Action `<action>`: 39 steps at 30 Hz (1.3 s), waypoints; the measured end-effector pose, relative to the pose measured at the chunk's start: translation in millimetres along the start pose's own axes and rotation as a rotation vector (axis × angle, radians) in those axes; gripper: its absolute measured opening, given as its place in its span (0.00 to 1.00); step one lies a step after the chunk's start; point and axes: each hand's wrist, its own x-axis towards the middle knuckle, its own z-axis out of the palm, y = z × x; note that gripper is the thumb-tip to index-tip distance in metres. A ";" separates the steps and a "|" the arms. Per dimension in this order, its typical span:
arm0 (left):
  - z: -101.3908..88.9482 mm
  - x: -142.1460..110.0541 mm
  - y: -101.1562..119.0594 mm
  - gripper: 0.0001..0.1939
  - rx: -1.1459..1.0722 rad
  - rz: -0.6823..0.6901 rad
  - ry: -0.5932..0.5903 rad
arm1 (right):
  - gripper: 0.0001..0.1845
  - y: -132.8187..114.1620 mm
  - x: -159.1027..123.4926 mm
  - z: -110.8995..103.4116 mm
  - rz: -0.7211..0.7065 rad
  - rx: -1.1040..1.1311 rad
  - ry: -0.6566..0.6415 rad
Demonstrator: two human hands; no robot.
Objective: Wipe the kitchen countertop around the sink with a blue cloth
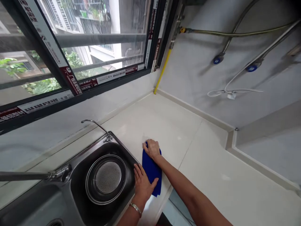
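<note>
Blue cloth on countertop, beside sink. Right arm extended, my right hand palm-down over cloth's far end; cannot tell if clenched. Left hand loosely spread, thumb touching cloth.

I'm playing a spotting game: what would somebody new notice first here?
Probably the blue cloth on the pale countertop, under the right hand. A round, dark pan sits in the metal sink on the left. A yellow pipe runs down the far corner, beside the window.
</note>
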 end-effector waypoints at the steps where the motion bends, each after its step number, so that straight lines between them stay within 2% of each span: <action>1: 0.6 0.3 -0.8 0.54 -0.006 0.006 0.005 | 0.15 2.7 -6.1 -4.3 0.008 -0.002 0.007; 5: 3.6 0.7 -0.9 0.54 -0.014 0.013 0.000 | 0.13 0.8 -77.2 -8.3 -0.145 -0.004 -0.074; 7: 4.1 0.3 0.5 0.54 -0.003 0.013 -0.014 | 0.13 -4.2 -97.2 -4.4 -0.211 -0.020 -0.124; 9: 3.1 -0.4 1.9 0.54 -0.011 -0.001 -0.017 | 0.14 -7.0 -83.6 0.0 -0.184 -0.026 -0.136; 13: -1.9 -2.1 2.4 0.55 -0.039 -0.024 -0.006 | 0.16 1.7 -8.5 -1.5 -0.045 -0.002 -0.049; 15: -4.6 -2.6 1.5 0.55 -0.047 -0.016 -0.013 | 0.15 7.8 0.9 -8.4 -0.031 0.018 -0.023; 17: -6.5 -2.8 1.0 0.55 -0.057 -0.016 -0.020 | 0.15 8.5 -23.9 -12.2 -0.071 0.035 -0.033; 20: -8.0 -2.9 2.2 0.55 -0.055 -0.017 -0.064 | 0.14 -1.4 -87.8 -6.8 -0.170 0.052 -0.106; 22: -8.9 -2.3 3.9 0.52 -0.050 -0.010 -0.090 | 0.15 -9.8 -109.7 0.4 -0.187 0.065 -0.150; 24: -10.0 -1.4 5.5 0.54 -0.058 -0.010 -0.075 | 0.16 -11.6 -97.1 6.7 -0.149 0.090 -0.151; 26: -11.4 -1.1 5.5 0.58 -0.084 -0.019 -0.053 | 0.18 -0.7 -58.3 7.4 -0.073 0.131 -0.111; 28: -13.6 -1.7 1.7 0.58 -0.124 -0.018 -0.055 | 0.19 23.1 -15.3 -0.3 -0.006 0.188 -0.068; 30: -15.9 -2.9 -7.2 0.57 -0.185 0.015 -0.073 | 0.24 52.9 11.7 -12.3 0.020 0.264 -0.054; 32: -16.7 -4.7 -19.8 0.57 -0.247 0.061 -0.038 | 0.30 79.4 16.5 -20.7 0.001 0.347 -0.062; 34: -15.0 -7.0 -32.7 0.57 -0.267 0.117 0.085 | 0.33 96.3 5.8 -21.0 -0.037 0.417 -0.067; 37: -9.5 -10.6 -41.5 0.54 -0.180 0.256 0.295 | 0.28 102.4 -13.3 -10.2 -0.060 0.477 -0.035; 39: -5.3 -12.3 -36.1 0.53 -0.097 0.364 0.339 | 0.25 99.1 -16.9 -1.2 -0.050 0.490 -0.007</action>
